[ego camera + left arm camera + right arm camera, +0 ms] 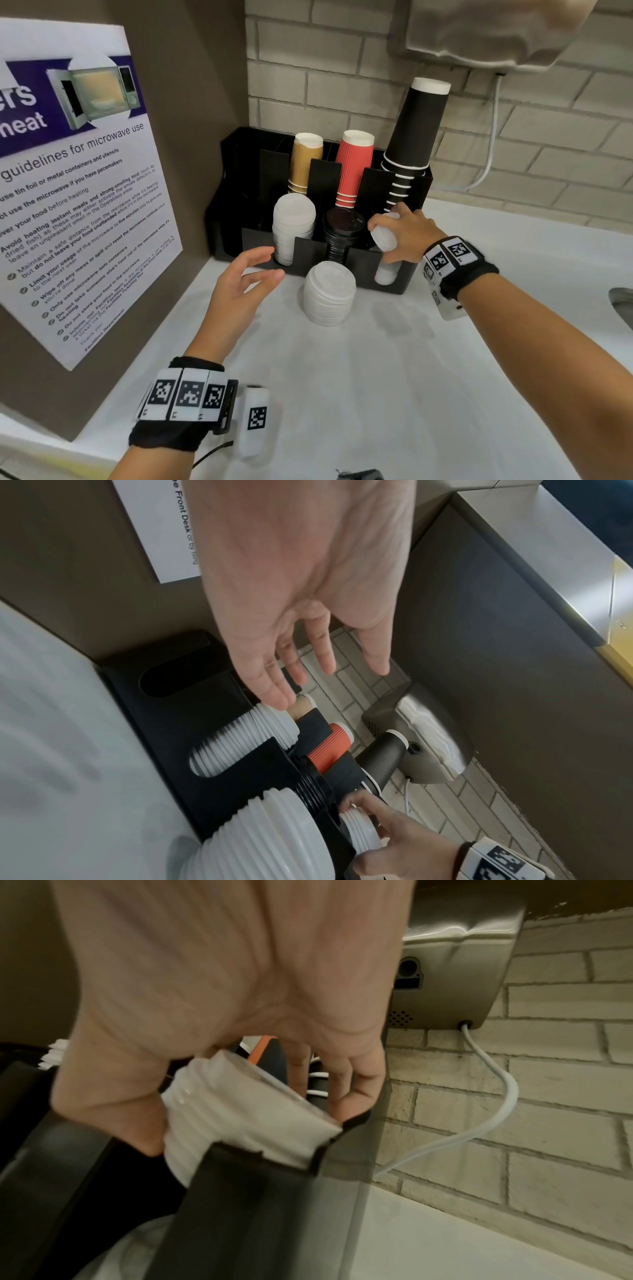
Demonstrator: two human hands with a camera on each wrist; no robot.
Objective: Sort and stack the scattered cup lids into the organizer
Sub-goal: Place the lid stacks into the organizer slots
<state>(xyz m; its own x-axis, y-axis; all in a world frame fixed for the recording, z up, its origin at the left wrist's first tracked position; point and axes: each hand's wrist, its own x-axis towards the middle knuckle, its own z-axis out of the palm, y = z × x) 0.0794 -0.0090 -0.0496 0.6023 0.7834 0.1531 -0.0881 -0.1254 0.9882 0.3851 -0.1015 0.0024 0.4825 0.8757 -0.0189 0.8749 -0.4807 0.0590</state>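
White bench (394, 377), brick wall behind. Right hand (402, 236) grips small white lids (383, 236), tilted over the organizer (308, 253) rightmost front slot. Risk: tilted lids catch the slot edge and spill. Left hand (239, 291) hovers, fingers (267, 274) loose, holding nothing. Loose lid stack (329, 294) sits on bench, just in front. Tall black cups (414, 137) crowd the slot from behind.

organizer (404, 284) black | lid stack (329, 294) white | cups (354, 164) red, ribbed | wall (548, 164) pale brick

Poster (85, 192): "guidelines for microwave use"
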